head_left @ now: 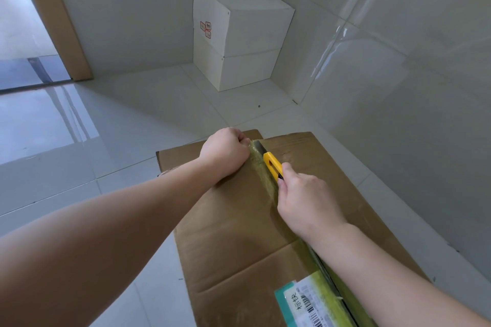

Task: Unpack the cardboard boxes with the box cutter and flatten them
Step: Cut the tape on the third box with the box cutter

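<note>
My right hand grips the yellow box cutter on the brown corrugated cardboard box's glossy tape seam; at ten o'clock my left hand, fist curled, presses the flap.

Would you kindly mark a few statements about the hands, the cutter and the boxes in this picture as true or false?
1. The right hand grips the yellow box cutter. True.
2. The cutter's blade is over the taped seam of the brown box. True.
3. The left hand lies flat and open. False: its fingers are curled at the box's far end.
4. The white box sits on top of the brown one. False: it stands apart in the corner.
</note>
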